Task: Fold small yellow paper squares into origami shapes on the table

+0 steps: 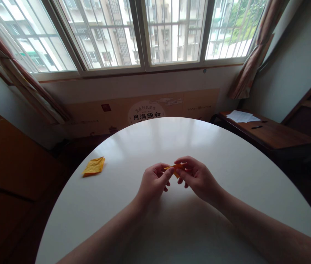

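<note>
A small folded piece of orange-yellow paper (176, 171) is pinched between my two hands, raised a little over the white round table (172, 135). My left hand (155, 179) grips its left end between thumb and fingers. On the other side, my right hand (196, 176) holds the right end in the same kind of pinch. Fingers cover much of the paper, so its full shape is hidden. Another piece of folded yellow paper (93, 167), creased and roughly square, lies flat on the table to the left, apart from both hands.
Behind the table, a printed cardboard panel (89, 110) stands against the wall under the barred window (141, 36). At the right is a brown wooden side table (282, 132) with white sheets of paper (242, 116) on it. An orange-brown cabinet (12, 157) stands at the left.
</note>
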`<state>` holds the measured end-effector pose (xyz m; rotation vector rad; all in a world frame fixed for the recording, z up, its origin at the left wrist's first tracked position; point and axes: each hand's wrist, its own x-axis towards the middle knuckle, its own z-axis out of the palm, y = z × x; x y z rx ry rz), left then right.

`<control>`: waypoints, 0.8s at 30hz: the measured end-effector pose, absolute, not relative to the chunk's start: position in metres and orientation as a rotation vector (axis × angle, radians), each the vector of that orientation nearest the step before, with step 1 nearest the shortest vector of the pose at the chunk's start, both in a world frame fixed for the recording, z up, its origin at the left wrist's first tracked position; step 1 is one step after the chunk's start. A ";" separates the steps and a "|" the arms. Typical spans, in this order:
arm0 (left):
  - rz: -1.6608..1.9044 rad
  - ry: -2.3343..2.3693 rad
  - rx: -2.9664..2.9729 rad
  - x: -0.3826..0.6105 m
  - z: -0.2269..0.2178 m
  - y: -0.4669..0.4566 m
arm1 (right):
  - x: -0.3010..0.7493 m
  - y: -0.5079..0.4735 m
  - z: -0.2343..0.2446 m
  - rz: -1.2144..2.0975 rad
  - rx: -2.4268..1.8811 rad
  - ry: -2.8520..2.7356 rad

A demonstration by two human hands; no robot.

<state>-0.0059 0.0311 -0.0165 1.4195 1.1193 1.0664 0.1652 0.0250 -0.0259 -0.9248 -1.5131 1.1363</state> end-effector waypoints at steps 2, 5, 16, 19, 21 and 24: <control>1.059 1.113 1.389 -0.005 -0.015 0.031 | 0.165 0.025 -0.026 1.179 -0.924 -1.505; 1.067 1.101 1.326 -0.005 -0.013 0.032 | 0.167 0.026 -0.027 1.269 -0.926 -1.475; 1.089 1.150 1.297 -0.008 -0.014 0.035 | 0.168 0.031 -0.024 1.426 -1.004 -1.330; 1.092 1.187 1.295 -0.009 -0.013 0.035 | 0.169 0.032 -0.023 1.396 -1.046 -1.307; 1.100 1.206 1.284 -0.009 -0.013 0.036 | 0.170 0.034 -0.023 1.381 -1.065 -1.299; 1.129 1.220 1.260 -0.010 -0.015 0.038 | 0.173 0.038 -0.024 1.370 -1.090 -1.281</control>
